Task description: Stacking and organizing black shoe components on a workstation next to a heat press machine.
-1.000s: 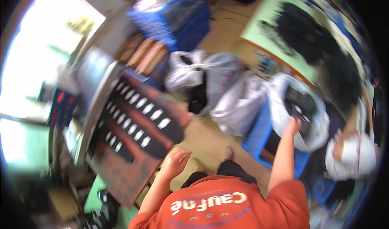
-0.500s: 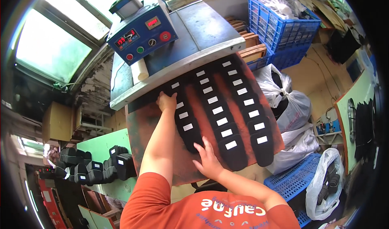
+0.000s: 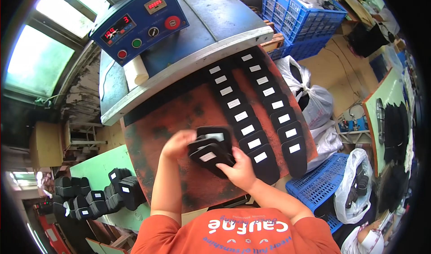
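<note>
Head view: left hand (image 3: 176, 145) and right hand (image 3: 241, 169) grip an uneven stack of black pads (image 3: 210, 152) over the reddish worktop (image 3: 164, 117), whose misaligned layers, if loosely pinched, could slide out toward the pad rows (image 3: 241, 123) at two o'clock.

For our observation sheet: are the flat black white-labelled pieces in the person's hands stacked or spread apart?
Stacked, unevenly: the flat black pieces overlap in layers, right hand gripping them, left hand at their edge.
</note>
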`<action>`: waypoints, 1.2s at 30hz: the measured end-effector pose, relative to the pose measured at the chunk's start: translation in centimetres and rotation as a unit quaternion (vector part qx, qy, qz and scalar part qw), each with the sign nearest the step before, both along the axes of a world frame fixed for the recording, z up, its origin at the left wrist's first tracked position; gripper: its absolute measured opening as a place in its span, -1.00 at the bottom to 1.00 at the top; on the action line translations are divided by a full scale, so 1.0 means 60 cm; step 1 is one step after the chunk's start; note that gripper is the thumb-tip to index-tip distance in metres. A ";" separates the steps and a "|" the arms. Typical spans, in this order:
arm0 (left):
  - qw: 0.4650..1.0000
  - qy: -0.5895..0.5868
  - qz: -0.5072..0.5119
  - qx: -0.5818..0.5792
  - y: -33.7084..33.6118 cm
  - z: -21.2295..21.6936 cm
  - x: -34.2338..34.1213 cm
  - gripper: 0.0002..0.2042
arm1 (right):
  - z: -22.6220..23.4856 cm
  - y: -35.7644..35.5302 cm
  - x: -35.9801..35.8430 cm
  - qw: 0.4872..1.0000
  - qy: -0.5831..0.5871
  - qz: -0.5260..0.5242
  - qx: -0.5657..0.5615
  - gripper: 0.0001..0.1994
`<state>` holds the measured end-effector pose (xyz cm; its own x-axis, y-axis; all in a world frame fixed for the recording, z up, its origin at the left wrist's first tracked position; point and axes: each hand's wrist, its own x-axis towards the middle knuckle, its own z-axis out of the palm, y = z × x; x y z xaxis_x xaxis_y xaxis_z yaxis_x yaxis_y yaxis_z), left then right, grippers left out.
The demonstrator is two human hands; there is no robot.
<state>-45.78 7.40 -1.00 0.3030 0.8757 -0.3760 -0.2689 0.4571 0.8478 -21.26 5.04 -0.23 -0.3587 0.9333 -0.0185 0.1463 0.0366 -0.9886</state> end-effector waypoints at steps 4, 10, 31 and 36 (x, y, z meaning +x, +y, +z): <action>0.874 0.386 0.275 0.105 0.179 -0.006 0.030 -0.62 | 0.063 -0.010 0.118 0.988 -0.149 0.028 0.002 -0.62; 0.902 0.387 0.174 0.084 0.258 -0.021 0.128 -0.62 | -0.014 -0.028 0.149 0.967 -0.204 -0.060 0.143 -0.66; 0.799 0.577 0.092 0.144 0.382 -0.014 0.289 -0.45 | 0.013 0.041 0.363 0.968 -0.240 -0.073 -0.005 -0.24; 0.993 0.048 0.106 0.007 0.223 -0.029 0.320 -0.48 | 0.047 0.081 0.328 0.939 -0.338 -0.010 0.062 -0.34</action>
